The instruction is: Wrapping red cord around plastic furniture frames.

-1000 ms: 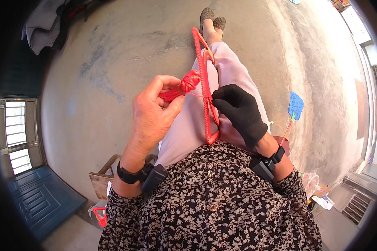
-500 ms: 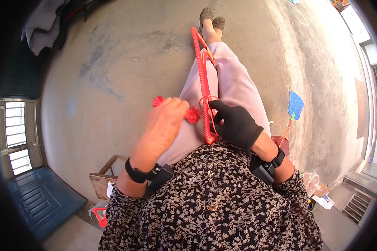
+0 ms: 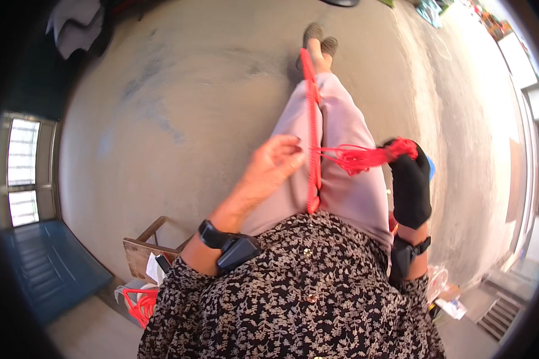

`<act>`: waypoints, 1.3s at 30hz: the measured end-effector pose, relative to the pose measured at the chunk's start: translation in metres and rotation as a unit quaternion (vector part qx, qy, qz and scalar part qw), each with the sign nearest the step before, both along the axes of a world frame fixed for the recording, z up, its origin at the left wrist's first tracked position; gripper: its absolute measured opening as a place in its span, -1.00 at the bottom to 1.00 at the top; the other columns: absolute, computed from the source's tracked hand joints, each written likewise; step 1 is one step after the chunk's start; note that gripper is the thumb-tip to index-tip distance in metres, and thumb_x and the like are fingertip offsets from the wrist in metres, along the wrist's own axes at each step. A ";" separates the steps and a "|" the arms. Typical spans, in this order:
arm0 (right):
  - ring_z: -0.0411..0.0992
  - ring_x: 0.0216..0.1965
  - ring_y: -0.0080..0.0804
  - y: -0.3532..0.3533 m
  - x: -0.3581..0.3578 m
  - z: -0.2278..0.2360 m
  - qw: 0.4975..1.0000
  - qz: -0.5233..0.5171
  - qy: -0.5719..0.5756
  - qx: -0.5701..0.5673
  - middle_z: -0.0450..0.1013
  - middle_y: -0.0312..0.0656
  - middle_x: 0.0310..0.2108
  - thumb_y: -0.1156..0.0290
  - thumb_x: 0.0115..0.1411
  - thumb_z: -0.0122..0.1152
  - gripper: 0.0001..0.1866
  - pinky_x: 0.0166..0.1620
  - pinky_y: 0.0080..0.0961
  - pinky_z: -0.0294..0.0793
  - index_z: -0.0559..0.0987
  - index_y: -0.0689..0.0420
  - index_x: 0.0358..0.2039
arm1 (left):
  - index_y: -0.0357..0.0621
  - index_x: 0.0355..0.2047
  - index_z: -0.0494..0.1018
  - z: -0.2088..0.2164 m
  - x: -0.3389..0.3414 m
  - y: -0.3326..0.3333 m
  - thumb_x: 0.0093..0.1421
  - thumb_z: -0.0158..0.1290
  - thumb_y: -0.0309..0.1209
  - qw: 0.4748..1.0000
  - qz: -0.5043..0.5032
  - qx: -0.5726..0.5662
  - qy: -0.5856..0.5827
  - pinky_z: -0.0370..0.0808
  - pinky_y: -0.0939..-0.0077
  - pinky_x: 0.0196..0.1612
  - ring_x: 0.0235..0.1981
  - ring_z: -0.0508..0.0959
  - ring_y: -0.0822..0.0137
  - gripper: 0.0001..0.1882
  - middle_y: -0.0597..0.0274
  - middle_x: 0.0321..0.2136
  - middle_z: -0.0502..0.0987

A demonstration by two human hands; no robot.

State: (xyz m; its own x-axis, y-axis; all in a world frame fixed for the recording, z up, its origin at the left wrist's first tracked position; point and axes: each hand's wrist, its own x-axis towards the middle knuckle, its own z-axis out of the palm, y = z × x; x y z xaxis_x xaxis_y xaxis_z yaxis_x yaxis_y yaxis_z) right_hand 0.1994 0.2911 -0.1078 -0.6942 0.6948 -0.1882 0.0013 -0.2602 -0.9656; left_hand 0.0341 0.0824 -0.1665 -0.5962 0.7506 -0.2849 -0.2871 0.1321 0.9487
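A long red frame wrapped closely in cord (image 3: 312, 119) lies along my thighs, seen nearly edge-on. Its near end touches the patterned shirt, and its far end is by my shoes. My right hand (image 3: 410, 185), in a black glove, is closed on a bundle of red cord (image 3: 365, 158) out to the right of the legs. Strands of that cord run back to the middle of the frame. Just left of the frame is my bare left hand (image 3: 275, 161), thumb and fingers apart and nothing visible between them.
A wooden stool (image 3: 144, 257) stands at lower left, with red frames (image 3: 142, 308) in a pale container beside it. Behind my right hand a blue fly swatter (image 3: 431, 168) is mostly hidden. Plastic and paper items (image 3: 449, 305) lie at lower right.
The red cord bundle has passed from my left hand to my gloved right hand, which has swung out to the right. My left hand has come closer to the frame, which is now more edge-on.
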 end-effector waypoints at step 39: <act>0.36 -0.58 -0.65 -0.018 0.043 0.014 0.974 -0.075 -0.167 0.133 0.43 -0.36 -0.55 0.63 0.09 0.20 -0.86 -0.53 -0.70 0.33 0.57 0.17 -0.31 | -0.21 -0.04 0.45 -0.007 0.005 -0.004 0.20 0.14 -0.32 0.911 -0.226 0.226 -0.260 0.41 0.55 0.03 -0.10 0.49 0.45 -0.64 0.29 -0.15 0.51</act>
State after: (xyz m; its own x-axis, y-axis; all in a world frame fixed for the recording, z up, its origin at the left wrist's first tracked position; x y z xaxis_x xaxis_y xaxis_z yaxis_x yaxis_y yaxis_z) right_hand 0.2427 0.2731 -0.0934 -0.5124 0.8384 -0.1859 0.3092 -0.0219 -0.9508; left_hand 0.0391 0.0779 -0.1737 -0.0697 0.9967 -0.0425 -0.7266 -0.0215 0.6867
